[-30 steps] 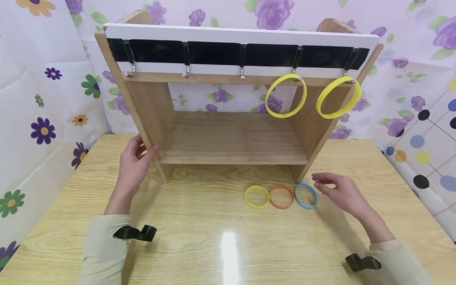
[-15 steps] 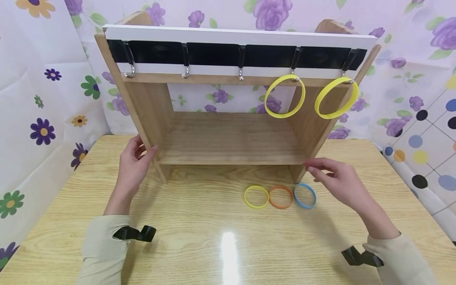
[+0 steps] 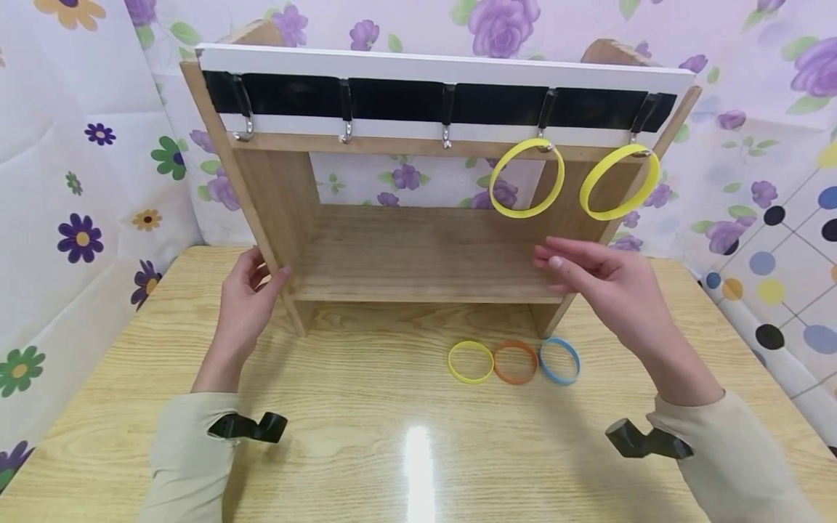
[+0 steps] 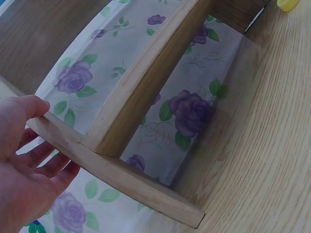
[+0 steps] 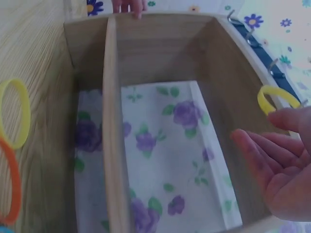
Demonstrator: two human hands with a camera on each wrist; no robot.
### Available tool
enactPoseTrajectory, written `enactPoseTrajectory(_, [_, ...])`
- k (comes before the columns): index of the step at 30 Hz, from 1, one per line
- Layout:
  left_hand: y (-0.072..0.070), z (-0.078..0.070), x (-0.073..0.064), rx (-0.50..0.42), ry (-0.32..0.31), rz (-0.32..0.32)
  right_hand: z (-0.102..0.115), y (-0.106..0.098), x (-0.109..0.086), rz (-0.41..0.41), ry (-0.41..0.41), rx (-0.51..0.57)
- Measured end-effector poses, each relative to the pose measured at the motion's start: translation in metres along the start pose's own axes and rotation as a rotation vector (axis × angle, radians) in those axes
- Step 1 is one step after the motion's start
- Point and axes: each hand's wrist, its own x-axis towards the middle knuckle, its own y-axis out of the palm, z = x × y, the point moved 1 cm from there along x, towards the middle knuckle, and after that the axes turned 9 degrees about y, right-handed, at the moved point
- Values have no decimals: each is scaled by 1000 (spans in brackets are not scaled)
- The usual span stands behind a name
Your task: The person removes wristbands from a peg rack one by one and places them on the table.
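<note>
My left hand [image 3: 245,306] grips the wooden rack [image 3: 418,250] and my right hand [image 3: 615,283], empty with fingers loosely extended, hovers below two hooked yellow bands [image 3: 521,213], seemingly in a reaching step, so the next move probably calls for a pinch on one.

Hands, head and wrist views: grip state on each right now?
Left hand: closed, holding the wooden shelf's side panel.
Right hand: open, fingers relaxed, holding nothing.
</note>
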Motion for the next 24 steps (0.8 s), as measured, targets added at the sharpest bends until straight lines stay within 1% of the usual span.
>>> enactPoseTrajectory(5, [0,-1,0,5,-3,0,14,8,16,-51,19,149])
enactPoseTrajectory(9, [0,-1,0,2,-4,1,18,11,24,-46,20,260])
enactPoseTrajectory(15, [1,-2,1,0,6,13,21,11,28,-8,30,441])
enactPoseTrajectory(19, [0,-2,1,2,4,18,24,12,29,15,54,519])
enactPoseTrajectory(24, [-1,-2,0,6,-1,21,28,14,30,10,65,558])
